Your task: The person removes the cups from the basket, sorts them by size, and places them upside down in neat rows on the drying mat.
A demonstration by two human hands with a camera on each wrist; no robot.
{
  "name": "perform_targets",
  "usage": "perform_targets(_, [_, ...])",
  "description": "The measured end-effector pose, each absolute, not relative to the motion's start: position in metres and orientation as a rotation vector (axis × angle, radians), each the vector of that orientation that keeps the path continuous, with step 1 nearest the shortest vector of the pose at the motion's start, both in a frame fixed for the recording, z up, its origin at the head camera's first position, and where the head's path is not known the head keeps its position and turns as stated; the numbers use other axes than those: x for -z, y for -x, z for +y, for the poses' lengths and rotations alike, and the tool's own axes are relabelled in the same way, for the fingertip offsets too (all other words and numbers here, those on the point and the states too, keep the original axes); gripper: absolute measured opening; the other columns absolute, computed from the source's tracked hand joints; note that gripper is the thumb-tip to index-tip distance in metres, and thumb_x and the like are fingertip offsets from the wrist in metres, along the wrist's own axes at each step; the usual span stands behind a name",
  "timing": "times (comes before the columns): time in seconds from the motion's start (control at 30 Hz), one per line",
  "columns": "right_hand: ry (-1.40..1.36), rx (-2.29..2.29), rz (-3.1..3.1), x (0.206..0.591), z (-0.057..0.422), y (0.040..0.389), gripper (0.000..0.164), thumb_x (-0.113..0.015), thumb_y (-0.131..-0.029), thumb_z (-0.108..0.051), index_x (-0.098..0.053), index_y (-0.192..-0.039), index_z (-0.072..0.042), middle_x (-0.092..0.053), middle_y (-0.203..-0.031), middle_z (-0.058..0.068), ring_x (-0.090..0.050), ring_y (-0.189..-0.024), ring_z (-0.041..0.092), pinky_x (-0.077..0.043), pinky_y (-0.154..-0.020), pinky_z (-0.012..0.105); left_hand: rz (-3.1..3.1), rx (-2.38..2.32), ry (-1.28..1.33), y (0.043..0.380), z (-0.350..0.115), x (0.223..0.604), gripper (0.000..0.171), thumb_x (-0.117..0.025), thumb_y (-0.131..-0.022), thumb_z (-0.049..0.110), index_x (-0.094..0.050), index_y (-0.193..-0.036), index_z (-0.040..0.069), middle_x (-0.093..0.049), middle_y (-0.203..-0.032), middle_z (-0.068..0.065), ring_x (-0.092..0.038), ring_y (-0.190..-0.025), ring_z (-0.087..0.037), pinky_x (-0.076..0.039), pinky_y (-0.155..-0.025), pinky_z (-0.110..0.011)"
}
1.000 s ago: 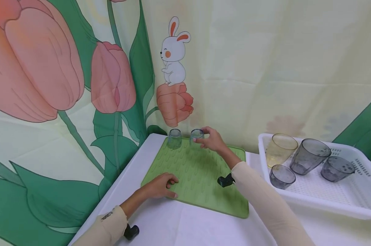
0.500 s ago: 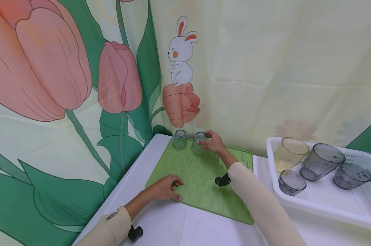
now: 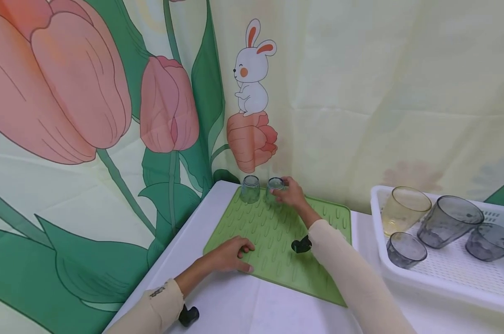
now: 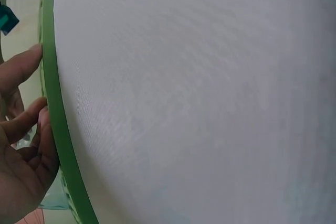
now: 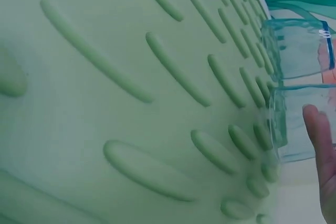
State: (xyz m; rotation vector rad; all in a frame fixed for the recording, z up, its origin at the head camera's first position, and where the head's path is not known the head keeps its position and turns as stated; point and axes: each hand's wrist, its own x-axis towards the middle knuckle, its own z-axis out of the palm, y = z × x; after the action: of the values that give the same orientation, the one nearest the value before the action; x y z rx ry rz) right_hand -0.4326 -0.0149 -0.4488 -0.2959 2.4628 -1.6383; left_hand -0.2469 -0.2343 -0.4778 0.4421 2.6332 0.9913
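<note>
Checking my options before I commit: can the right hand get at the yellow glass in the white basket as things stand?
Probably not yet: the right hand grips a clear glass on the green mat. Once free, it likely could: nothing covers the yellow glass in the white basket.

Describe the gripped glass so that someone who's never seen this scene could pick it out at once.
On the white table lies a ridged green mat. Near its far edge, the see-through, bluish glass is to the right of a similar tumbler in the head view. Unlike that neighbour, it is gripped by the right hand.
</note>
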Motion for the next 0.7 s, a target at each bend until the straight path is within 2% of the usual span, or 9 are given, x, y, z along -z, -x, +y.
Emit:
perform_targets(0.23, [0.330, 1.589, 2.408, 0.4503, -0.0101, 0.4326, 0.073, -0.064, -0.100, -0.021, -0.022, -0.158, -0.008, -0.030, -0.160, 0.022, -0.071, -0.099, 0.038, -0.060, -0.085, 0.043, 2.639, -0.987, -0.432, 0.2466, -0.2297, 0.4800, 0.048, -0.085, -0.081, 0.026, -0.064, -0.122, 0.012, -0.056, -0.109, 0.001, -0.053, -0.094, -0.012, -0.047, -0.082, -0.029])
perform_targets(0.5, [0.392, 1.595, 2.347, 0.4521, -0.0064, 0.4382, 0.080, -0.065, -0.099, -0.020, -0.015, -0.160, -0.007, -0.027, -0.161, 0.025, -0.074, -0.081, 0.023, -0.059, -0.086, 0.048, 2.642, -0.982, -0.424, 0.2471, -0.2297, 0.4786, 0.047, -0.085, -0.081, 0.025, -0.064, -0.121, 0.012, -0.055, -0.107, 0.001, -0.052, -0.093, -0.012, -0.047, -0.081, -0.029])
perform_targets(0.6, [0.392, 1.611, 2.298, 0.4466, -0.0060, 0.4357, 0.083, -0.065, -0.098, -0.017, -0.011, -0.161, -0.006, -0.024, -0.162, 0.026, -0.073, -0.089, 0.038, -0.057, -0.089, 0.052, 2.639, -0.983, -0.411, 0.2470, -0.2298, 0.4777, 0.048, -0.085, -0.081, 0.026, -0.064, -0.121, 0.012, -0.055, -0.108, 0.001, -0.052, -0.093, -0.013, -0.047, -0.081, -0.029])
perform_targets(0.7, [0.408, 1.610, 2.282, 0.4462, -0.0068, 0.4350, 0.084, -0.065, -0.099, -0.018, -0.010, -0.161, -0.005, -0.022, -0.162, 0.026, -0.069, -0.101, 0.046, -0.055, -0.091, 0.054, 2.637, -0.983, -0.398, 0.2468, -0.2304, 0.4780, 0.048, -0.086, -0.080, 0.025, -0.064, -0.121, 0.012, -0.056, -0.107, 0.001, -0.052, -0.093, -0.014, -0.047, -0.081, -0.030])
